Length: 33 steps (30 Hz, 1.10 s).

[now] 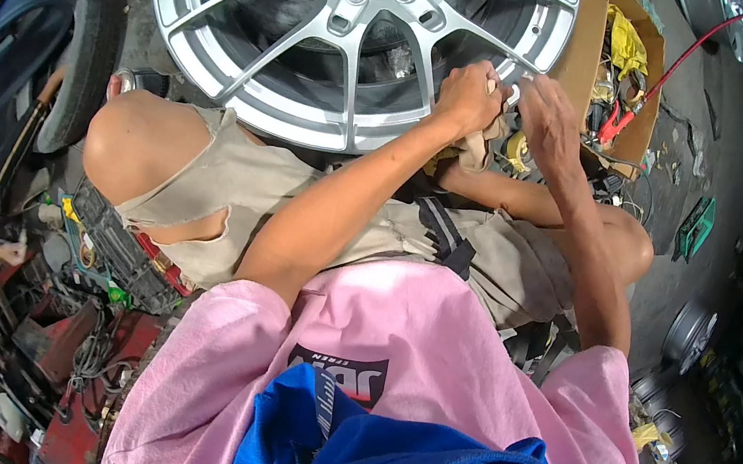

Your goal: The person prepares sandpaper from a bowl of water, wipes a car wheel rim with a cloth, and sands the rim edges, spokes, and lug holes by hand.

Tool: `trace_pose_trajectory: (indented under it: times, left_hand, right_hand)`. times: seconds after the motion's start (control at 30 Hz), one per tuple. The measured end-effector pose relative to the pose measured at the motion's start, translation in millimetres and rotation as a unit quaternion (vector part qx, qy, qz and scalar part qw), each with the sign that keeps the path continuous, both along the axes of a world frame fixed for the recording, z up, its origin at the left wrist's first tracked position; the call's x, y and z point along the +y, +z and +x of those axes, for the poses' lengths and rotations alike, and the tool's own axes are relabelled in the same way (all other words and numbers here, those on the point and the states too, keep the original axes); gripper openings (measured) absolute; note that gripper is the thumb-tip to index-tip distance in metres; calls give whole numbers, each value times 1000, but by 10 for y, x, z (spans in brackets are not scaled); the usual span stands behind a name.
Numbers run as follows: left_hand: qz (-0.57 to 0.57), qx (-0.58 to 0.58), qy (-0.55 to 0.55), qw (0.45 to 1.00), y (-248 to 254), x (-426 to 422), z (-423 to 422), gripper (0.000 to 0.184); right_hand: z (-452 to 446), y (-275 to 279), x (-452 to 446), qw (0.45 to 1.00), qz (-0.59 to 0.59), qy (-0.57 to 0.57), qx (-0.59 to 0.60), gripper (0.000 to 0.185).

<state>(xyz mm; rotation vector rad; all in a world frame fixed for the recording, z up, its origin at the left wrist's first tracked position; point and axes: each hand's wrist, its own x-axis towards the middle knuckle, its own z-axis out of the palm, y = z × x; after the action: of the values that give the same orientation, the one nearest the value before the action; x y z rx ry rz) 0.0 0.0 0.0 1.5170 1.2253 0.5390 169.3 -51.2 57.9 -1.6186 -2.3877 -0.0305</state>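
Silver wheel (354, 47), top out of view

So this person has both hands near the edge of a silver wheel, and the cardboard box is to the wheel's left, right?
Not quite: the head view shows the box to the wheel's right. The left hand and right hand are indeed near its edge.

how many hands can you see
3: the left hand at the lower right of the silver wheel, the right hand alongside, and another person's hand at far left; more may be hidden.
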Motion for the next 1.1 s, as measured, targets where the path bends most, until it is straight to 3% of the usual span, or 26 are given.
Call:
trace_pose_trajectory:
  times: [0.07,0.2,0.27,0.37,0.57,1.0,1.1]
  left_hand:
    - [-18,-22,5,1000,36,-22,6,24]
    - [-32,-26,-15,999,147,10,52,22]
    - [-23,-28,-4,999,115,41,28,23]
    - [-38,-23,-3,999,135,0,-9,25]
    - [-13,-16,6,1000,34,-7,12,26]
    - [16,-15,5,1000,33,-41,-9,30]
    - [-29,-29,-8,999,83,-14,-26,29]
  right_hand:
    - [-15,17,-17,1000,-7,6,28,18]
    - [-17,107,41,999,12,-19,-33,8]
    - [-155,33,-3,990,26,-139,19,11]
    - [-352,-69,-27,972,46,-223,49,12]
    - [-661,-196,-192,937,41,-320,136,9]
    - [-519,-171,-73,947,97,-288,107,7]
    - [-557,-154,-77,942,88,-303,110,7]
